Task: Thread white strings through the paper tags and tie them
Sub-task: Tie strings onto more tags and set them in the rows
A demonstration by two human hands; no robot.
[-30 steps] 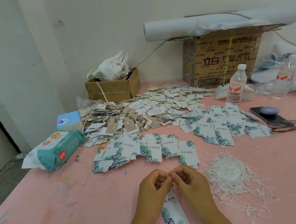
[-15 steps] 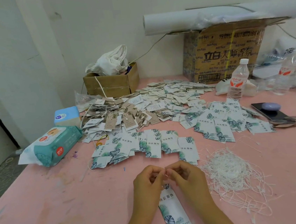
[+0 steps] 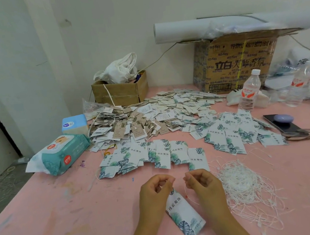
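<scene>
The right hand's [image 3: 203,184] thumb and forefinger are pinching one white string [image 3: 185,191], which is curving down from the fingertips [image 3: 188,177] towards the table. The left hand's [image 3: 156,191] curled fingers are pinching the top end of a leaf-printed paper tag [image 3: 183,215]; whether they are also holding the string's other end, I cannot tell. The tag is lying on the pink table [image 3: 65,222] between the wrists, its printed face up.

The threading seems done, and the tying is probably in hand. Next, the two ends are likely needing to be drawn snug, gently so the hole is not tearing. The loose pile of strings [image 3: 241,184] is lying just right of the right hand, and a row of unthreaded tags [image 3: 162,155] beyond.
</scene>
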